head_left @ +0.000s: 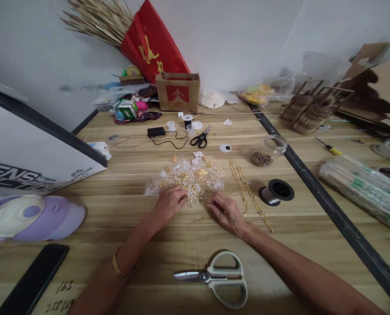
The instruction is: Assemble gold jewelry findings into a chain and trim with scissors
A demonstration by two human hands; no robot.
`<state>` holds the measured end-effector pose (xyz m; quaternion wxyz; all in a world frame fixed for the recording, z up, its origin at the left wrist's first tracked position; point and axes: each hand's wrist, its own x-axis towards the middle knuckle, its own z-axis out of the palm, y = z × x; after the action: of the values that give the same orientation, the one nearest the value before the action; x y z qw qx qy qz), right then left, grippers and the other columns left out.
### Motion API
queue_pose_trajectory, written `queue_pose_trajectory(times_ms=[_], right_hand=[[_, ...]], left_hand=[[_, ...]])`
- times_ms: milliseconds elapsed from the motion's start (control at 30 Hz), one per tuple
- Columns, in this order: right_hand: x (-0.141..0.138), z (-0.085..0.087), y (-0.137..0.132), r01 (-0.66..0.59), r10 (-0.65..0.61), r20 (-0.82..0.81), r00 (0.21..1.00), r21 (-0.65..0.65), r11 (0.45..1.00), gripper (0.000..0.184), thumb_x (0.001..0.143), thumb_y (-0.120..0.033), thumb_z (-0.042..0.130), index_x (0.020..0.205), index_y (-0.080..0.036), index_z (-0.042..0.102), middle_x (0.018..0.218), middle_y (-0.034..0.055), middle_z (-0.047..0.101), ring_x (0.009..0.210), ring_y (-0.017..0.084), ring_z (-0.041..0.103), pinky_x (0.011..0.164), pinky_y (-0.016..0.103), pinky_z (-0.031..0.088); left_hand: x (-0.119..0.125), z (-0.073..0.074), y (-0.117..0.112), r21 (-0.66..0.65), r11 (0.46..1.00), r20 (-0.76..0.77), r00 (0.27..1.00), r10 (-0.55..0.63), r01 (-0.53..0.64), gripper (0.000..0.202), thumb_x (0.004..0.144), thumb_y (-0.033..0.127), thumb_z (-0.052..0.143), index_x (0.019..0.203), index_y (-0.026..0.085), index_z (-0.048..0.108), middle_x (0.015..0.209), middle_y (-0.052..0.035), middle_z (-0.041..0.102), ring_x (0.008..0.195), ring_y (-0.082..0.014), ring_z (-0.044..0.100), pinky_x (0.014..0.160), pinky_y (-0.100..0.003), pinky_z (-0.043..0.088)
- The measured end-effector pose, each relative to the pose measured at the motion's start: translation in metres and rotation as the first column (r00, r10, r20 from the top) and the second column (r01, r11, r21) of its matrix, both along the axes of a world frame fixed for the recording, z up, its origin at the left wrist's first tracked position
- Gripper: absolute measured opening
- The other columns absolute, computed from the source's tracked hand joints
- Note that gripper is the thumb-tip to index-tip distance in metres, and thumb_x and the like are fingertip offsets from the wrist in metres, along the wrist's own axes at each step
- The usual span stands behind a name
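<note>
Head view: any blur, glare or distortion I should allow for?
Head view: small beads by the left hand look soft and blend together; head view: pale highlights on the plastic-wrapped sticks; head view: apparent wide-angle stretch toward the edges, as on the black slab.

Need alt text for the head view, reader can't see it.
A person's left hand is at the edge of a pile of small gold and whitish pieces on a wooden table, the right hand just beside it. Gold chain strands and a black spool lie to the right; light-handled scissors lie between the forearms.
</note>
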<state>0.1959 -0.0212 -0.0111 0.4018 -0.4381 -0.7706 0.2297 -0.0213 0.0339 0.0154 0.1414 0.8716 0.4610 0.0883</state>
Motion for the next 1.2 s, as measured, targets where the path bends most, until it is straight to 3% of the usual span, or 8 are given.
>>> queue_pose_trajectory(times_ms=[300, 600, 967, 1200], right_hand=[[0.000, 0.002, 0.000, -0.011, 0.011, 0.000, 1.000, 0.018, 1.000, 0.012, 0.091, -0.022, 0.044, 0.083, -0.019, 0.053, 0.074, 0.0041, 0.054, 0.068, 0.016, 0.051, 0.062, 0.027, 0.041], [0.000, 0.001, -0.001, -0.003, 0.003, -0.003, 1.000, 0.000, 1.000, 0.011, 0.090, -0.020, 0.044, 0.082, -0.019, 0.052, 0.074, 0.0037, 0.054, 0.067, 0.016, 0.050, 0.062, 0.027, 0.040], [0.000, 0.001, 0.001, 0.007, -0.007, 0.015, 1.000, 0.007, 1.000, 0.015, 0.090, -0.022, 0.043, 0.080, -0.019, 0.053, 0.072, 0.0039, 0.054, 0.066, 0.016, 0.050, 0.060, 0.027, 0.040], [0.001, 0.002, 0.000, 0.005, -0.005, 0.038, 0.999, 0.005, 1.000, 0.015, 0.091, -0.023, 0.042, 0.082, -0.019, 0.054, 0.075, 0.0050, 0.056, 0.068, 0.017, 0.052, 0.061, 0.027, 0.042]], left_hand=[[0.003, 0.007, 0.005, 0.006, 0.998, -0.052, 0.997, -0.063, 0.064, 0.017, 0.085, 0.015, 0.050, 0.081, 0.018, 0.066, 0.082, -0.0032, 0.064, 0.083, -0.0180, 0.057, 0.074, -0.028, 0.042], [0.018, 0.014, 0.007, 0.033, 0.994, 0.006, 0.995, -0.102, 0.102, 0.013, 0.084, 0.016, 0.054, 0.080, 0.017, 0.066, 0.078, -0.0032, 0.062, 0.079, -0.0164, 0.057, 0.071, -0.025, 0.042], [0.028, 0.005, 0.010, 0.101, 0.975, -0.068, 0.979, -0.191, 0.197, 0.019, 0.088, 0.015, 0.047, 0.077, 0.015, 0.062, 0.078, -0.0036, 0.058, 0.078, -0.0162, 0.054, 0.074, -0.027, 0.042], [0.030, 0.007, 0.010, 0.114, 0.962, -0.147, 0.962, -0.232, 0.250, 0.023, 0.090, 0.016, 0.043, 0.075, 0.015, 0.061, 0.080, -0.0053, 0.059, 0.080, -0.0178, 0.053, 0.077, -0.030, 0.042]])
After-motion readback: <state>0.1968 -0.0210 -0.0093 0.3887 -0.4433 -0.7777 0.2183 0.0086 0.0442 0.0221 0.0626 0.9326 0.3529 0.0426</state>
